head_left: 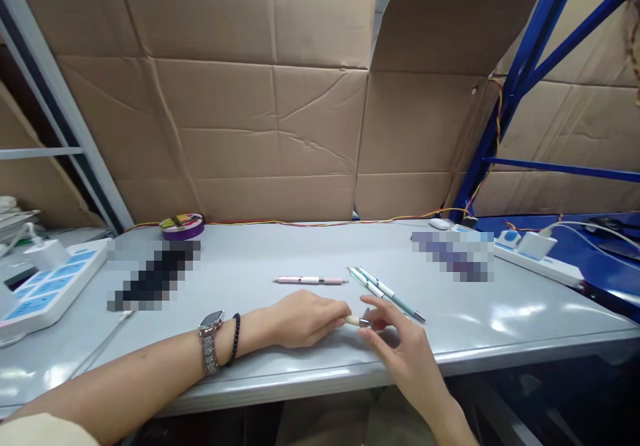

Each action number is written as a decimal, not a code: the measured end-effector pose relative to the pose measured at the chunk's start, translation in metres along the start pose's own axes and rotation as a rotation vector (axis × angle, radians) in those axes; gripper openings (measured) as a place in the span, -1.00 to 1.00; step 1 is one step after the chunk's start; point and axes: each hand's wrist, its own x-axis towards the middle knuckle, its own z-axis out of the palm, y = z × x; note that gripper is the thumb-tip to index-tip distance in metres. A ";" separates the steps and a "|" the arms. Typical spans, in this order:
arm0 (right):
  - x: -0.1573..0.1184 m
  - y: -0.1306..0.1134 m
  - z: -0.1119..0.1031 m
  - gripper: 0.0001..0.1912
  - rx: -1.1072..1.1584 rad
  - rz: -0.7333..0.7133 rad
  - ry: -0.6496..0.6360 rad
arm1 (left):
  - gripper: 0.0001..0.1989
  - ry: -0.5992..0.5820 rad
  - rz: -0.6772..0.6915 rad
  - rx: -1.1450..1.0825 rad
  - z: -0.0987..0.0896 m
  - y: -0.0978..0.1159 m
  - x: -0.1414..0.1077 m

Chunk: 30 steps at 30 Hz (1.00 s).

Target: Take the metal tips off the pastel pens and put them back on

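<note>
My left hand rests on the grey table with its fingers closed around a cream pen; only the pen's tip end shows past the fingers. My right hand meets it from the right, thumb and fingertips pinching the pen's metal tip. My left wrist carries a watch and a dark bead bracelet. Just beyond the hands lie a pink pen and two light blue-green pens, side by side and slanted.
A white power strip with blue sockets sits at the left, another at the right. A purple round tin stands at the back by cardboard walls. Blurred patches cover two objects. A blue rack frame rises at the right.
</note>
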 end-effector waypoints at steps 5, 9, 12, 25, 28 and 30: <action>0.000 0.000 -0.002 -0.73 -0.005 0.019 -0.037 | -0.82 0.020 0.037 0.010 0.001 0.000 0.000; 0.000 -0.001 -0.002 -0.78 -0.035 -0.012 -0.042 | -0.83 0.044 0.036 -0.005 0.001 0.000 0.000; 0.000 -0.001 -0.001 -0.82 0.007 -0.030 -0.053 | -0.83 0.061 0.043 -0.008 0.002 -0.001 0.000; -0.002 -0.006 -0.003 -0.72 0.266 0.254 0.366 | -0.72 0.284 0.072 -0.123 0.005 -0.003 -0.002; -0.002 -0.006 -0.004 -0.73 0.330 0.299 0.368 | -0.77 0.398 0.106 -0.355 0.007 -0.005 -0.004; -0.001 -0.006 -0.004 -0.74 0.348 0.313 0.362 | -0.75 0.429 0.119 -0.432 0.007 -0.004 -0.005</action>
